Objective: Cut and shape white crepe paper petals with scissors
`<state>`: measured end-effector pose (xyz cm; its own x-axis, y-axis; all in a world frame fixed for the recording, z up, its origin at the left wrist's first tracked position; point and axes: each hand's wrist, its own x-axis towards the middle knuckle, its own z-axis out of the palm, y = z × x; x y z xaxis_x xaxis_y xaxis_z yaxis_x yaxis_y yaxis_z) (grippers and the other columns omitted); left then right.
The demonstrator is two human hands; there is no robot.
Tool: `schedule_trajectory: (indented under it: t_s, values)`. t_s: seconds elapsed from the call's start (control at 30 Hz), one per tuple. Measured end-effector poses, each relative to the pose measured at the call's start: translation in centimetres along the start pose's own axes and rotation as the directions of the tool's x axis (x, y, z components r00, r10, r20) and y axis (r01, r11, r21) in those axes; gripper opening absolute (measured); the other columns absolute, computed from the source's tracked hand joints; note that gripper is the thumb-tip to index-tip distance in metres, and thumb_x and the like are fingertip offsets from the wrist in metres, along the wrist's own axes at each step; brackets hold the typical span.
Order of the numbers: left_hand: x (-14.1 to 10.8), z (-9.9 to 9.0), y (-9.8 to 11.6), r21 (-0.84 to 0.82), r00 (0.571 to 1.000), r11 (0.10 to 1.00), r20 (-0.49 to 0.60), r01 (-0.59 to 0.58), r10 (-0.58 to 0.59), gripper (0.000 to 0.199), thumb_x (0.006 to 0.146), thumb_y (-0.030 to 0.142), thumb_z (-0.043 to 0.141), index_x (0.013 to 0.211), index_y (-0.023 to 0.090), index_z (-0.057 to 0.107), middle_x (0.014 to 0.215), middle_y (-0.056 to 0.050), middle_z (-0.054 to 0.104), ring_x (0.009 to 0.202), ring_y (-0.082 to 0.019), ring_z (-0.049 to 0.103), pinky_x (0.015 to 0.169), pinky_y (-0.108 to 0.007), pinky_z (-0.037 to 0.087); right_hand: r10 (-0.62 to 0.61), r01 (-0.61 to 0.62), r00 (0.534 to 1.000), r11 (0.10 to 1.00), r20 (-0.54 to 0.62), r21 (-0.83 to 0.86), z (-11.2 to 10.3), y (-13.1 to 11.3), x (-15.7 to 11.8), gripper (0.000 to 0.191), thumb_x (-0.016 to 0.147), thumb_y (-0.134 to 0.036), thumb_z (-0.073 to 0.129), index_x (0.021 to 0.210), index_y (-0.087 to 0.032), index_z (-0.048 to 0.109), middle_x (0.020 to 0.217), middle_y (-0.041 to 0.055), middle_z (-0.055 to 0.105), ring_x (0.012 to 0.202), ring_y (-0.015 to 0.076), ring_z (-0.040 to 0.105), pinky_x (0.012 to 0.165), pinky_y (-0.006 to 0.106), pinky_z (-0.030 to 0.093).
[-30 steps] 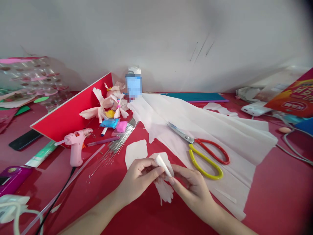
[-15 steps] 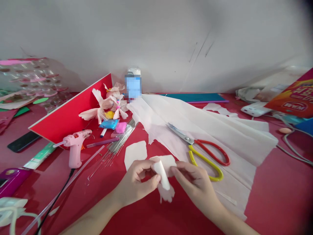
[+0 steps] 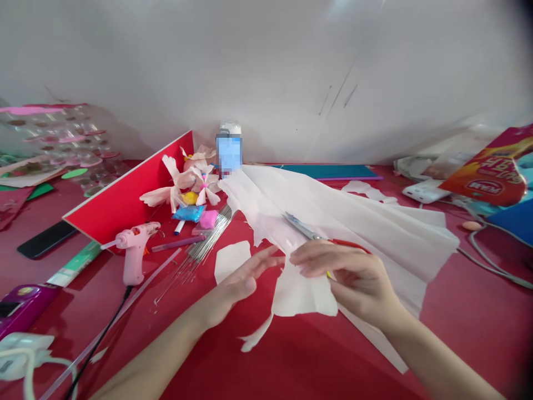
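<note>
A white paper piece (image 3: 306,294) with a wavy edge lies flat before me, a thin curled strip (image 3: 257,334) at its lower left. My right hand (image 3: 350,272) is over its upper right part, fingers bent; what its fingertips hold, if anything, is hidden. To the left of the piece, my left hand (image 3: 239,286) has its fingers stretched out and holds nothing. Another white piece (image 3: 230,260) lies behind it on the red table (image 3: 233,366). Scissors (image 3: 303,226) rest on the large white sheet (image 3: 333,211), their handles partly covered by my right hand.
At the left are a pink glue gun (image 3: 134,253) with a black cord, a bundle of wires (image 3: 204,239), a phone (image 3: 45,240) and a purple tool (image 3: 25,305). Paper flowers (image 3: 187,180) stand against a red board (image 3: 125,194). A lit screen (image 3: 229,153) leans by the wall.
The rolled white paper between my hands is now spread flat on the table. My left hand has let go and opened; my right hand has moved up and over the paper.
</note>
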<state>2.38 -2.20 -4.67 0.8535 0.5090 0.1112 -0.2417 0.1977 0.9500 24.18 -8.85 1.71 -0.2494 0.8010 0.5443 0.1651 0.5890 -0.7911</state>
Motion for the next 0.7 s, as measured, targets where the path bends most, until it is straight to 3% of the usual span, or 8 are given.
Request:
schedule_trajectory:
  t_s: [0.13, 0.23, 0.3, 0.4, 0.57, 0.63, 0.7]
  values:
    - [0.0, 0.0, -0.1, -0.027, 0.996, 0.998, 0.075, 0.056, -0.054, 0.052, 0.086, 0.054, 0.056, 0.133, 0.032, 0.052, 0.125, -0.005, 0.061, 0.133, -0.027, 0.040, 0.115, -0.047, 0.012, 0.115, -0.130, 0.989, 0.979, 0.097, 0.155, -0.6, 0.0, 1.1, 0.029, 0.088, -0.007, 0.056, 0.091, -0.029, 0.075, 0.103, 0.0043, 0.071, 0.104, 0.0187, 0.064, 0.080, 0.028, 0.056]
    - [0.3, 0.8, 0.0, -0.101, 0.996, 0.993, 0.076, 0.055, -0.048, 0.044, 0.085, 0.046, 0.063, 0.127, 0.034, 0.057, 0.133, -0.003, 0.057, 0.132, -0.026, 0.041, 0.113, -0.044, 0.021, 0.171, -0.208, 0.973, 0.940, 0.155, 0.270, -0.8, -0.1, 1.4, 0.020, 0.088, -0.013, 0.061, 0.086, -0.027, 0.076, 0.105, 0.0056, 0.069, 0.096, 0.0189, 0.066, 0.070, 0.025, 0.057]
    - [0.5, 1.5, 0.1, -0.124, 0.994, 0.989, 0.082, 0.075, -0.065, 0.050, 0.082, 0.044, 0.067, 0.129, 0.032, 0.055, 0.135, -0.005, 0.055, 0.131, -0.027, 0.043, 0.109, -0.044, 0.029, 0.187, -0.244, 0.964, 0.906, 0.191, 0.346, -0.9, 0.0, 1.4, 0.017, 0.086, -0.014, 0.064, 0.085, -0.027, 0.076, 0.110, 0.0055, 0.067, 0.092, 0.0191, 0.067, 0.064, 0.025, 0.058]
    - [0.7, 2.2, 0.1, -0.072, 0.998, 0.996, 0.043, 0.058, -0.055, 0.072, 0.074, 0.035, 0.078, 0.138, 0.029, 0.045, 0.124, -0.008, 0.063, 0.119, -0.027, 0.054, 0.103, -0.043, 0.037, 0.201, -0.257, 0.964, 0.879, 0.175, 0.401, -1.1, 0.3, 1.2, 0.016, 0.085, -0.014, 0.066, 0.079, -0.027, 0.075, 0.108, 0.0052, 0.067, 0.087, 0.0193, 0.067, 0.062, 0.025, 0.057]
    - [0.2, 2.5, -0.1, -0.059, 0.972, 0.995, -0.216, 0.078, -0.089, 0.110, 0.071, 0.022, 0.081, 0.151, 0.036, 0.007, 0.093, -0.002, 0.073, 0.086, -0.019, 0.069, 0.080, -0.034, 0.051, 0.309, -0.301, 0.951, 0.891, 0.032, 0.339, -1.5, 2.2, -0.2, 0.015, 0.082, -0.013, 0.068, 0.073, -0.025, 0.071, 0.110, 0.0036, 0.064, 0.087, 0.0162, 0.065, 0.064, 0.023, 0.055]
    - [0.0, 2.4, 0.1, -0.018, 0.964, 0.994, -0.243, 0.111, -0.112, 0.105, 0.069, 0.022, 0.082, 0.150, 0.036, 0.017, 0.088, -0.001, 0.073, 0.082, -0.018, 0.069, 0.075, -0.030, 0.052, 0.346, -0.329, 0.938, 0.898, -0.009, 0.292, -1.6, 3.3, -0.9, 0.016, 0.081, -0.012, 0.069, 0.071, -0.025, 0.070, 0.110, 0.0038, 0.063, 0.097, 0.0173, 0.062, 0.070, 0.023, 0.054]
    - [-0.1, 2.3, 0.6, 0.068, 0.969, 0.986, -0.205, 0.151, -0.135, 0.072, 0.070, 0.024, 0.080, 0.136, 0.031, 0.051, 0.089, -0.003, 0.073, 0.083, -0.018, 0.069, 0.073, -0.028, 0.053, 0.383, -0.356, 0.923, 0.889, -0.042, 0.288, -1.6, 4.1, -1.7, 0.015, 0.079, -0.012, 0.070, 0.071, -0.024, 0.069, 0.111, 0.0042, 0.061, 0.103, 0.0184, 0.060, 0.071, 0.022, 0.053]
